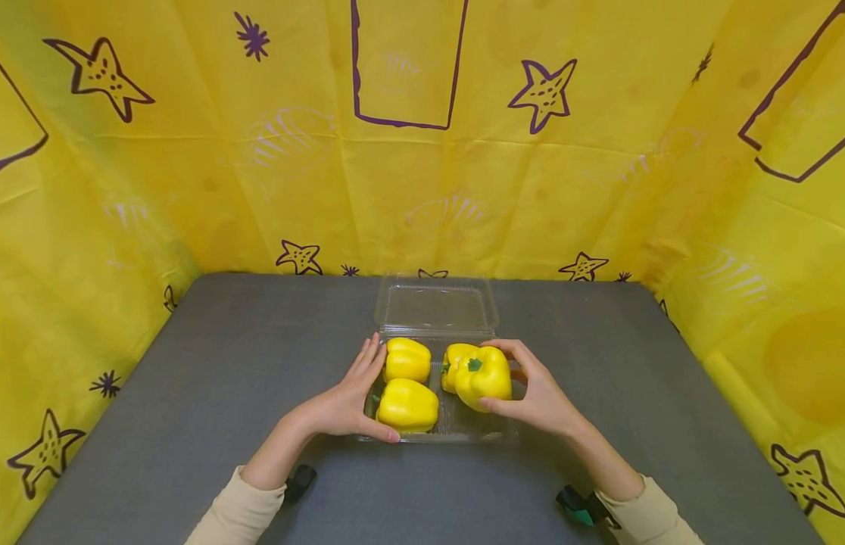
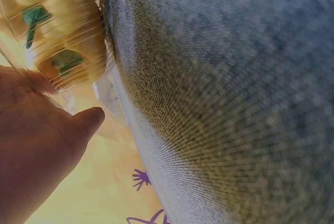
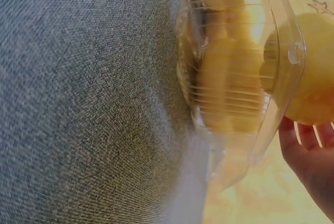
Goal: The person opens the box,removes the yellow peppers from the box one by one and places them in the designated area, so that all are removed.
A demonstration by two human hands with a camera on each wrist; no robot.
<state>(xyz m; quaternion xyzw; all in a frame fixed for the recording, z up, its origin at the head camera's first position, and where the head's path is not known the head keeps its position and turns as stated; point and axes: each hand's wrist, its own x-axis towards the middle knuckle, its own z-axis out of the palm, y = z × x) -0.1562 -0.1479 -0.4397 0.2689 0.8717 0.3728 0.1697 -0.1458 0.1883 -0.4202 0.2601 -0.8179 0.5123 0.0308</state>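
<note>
A clear plastic clamshell container [image 1: 473,431] stands in front of me with its lid [image 1: 438,304] folded back. My right hand [image 1: 547,400] holds a yellow bell pepper [image 1: 489,378] with a green stem over the right half, fingers behind it and thumb in front. Partly behind it lies another yellow bell pepper [image 1: 453,363]. On the left side of the container sit a rear pepper [image 1: 407,359] and a front pepper [image 1: 407,405]. My left hand [image 1: 337,403] touches the container's left side with extended fingers, its thumb along the front edge. In the right wrist view, the held pepper [image 3: 315,72] is above the rim.
The container stands on a dark grey table [image 1: 293,318]. Yellow cloth [image 1: 422,182] printed with starfish hangs behind it and along both sides. Dark straps [image 1: 574,499] show under the wrists.
</note>
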